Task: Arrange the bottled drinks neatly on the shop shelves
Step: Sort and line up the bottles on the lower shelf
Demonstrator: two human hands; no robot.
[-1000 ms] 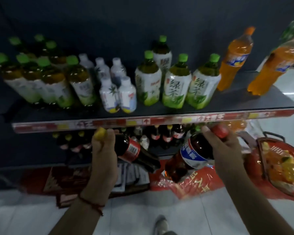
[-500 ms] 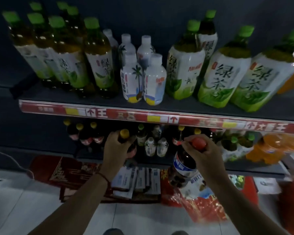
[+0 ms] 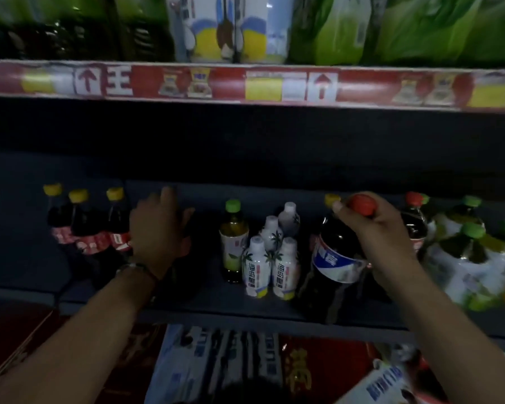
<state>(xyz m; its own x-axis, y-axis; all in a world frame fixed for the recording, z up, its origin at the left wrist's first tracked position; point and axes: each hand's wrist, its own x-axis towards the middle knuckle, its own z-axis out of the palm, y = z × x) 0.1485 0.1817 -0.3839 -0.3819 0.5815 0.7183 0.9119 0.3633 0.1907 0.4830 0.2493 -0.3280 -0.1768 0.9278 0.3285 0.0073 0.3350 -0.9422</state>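
My left hand (image 3: 158, 231) is wrapped around a small dark cola bottle (image 3: 184, 275) on the lower shelf (image 3: 245, 313); its cap is hidden by my fingers. It stands just right of three yellow-capped cola bottles (image 3: 91, 228) with red labels. My right hand (image 3: 373, 240) grips the neck of a large dark cola bottle (image 3: 333, 258) with a blue-and-white label and a red cap (image 3: 362, 205), upright near the shelf's front edge. Between my hands stand a green-capped tea bottle (image 3: 233, 240) and several small white coconut-drink bottles (image 3: 270, 258).
The upper shelf's red price strip (image 3: 245, 86) runs overhead, with tea and white bottles above it. Green-capped tea bottles (image 3: 475, 252) and a red-capped cola bottle (image 3: 414, 223) crowd the lower shelf's right end. Red boxes (image 3: 21, 345) and white-blue packs (image 3: 225, 354) lie below.
The view has dropped and closed in on the lower shelf. Both hands have pushed forward, bringing their cola bottles from in front of the shelf onto it.
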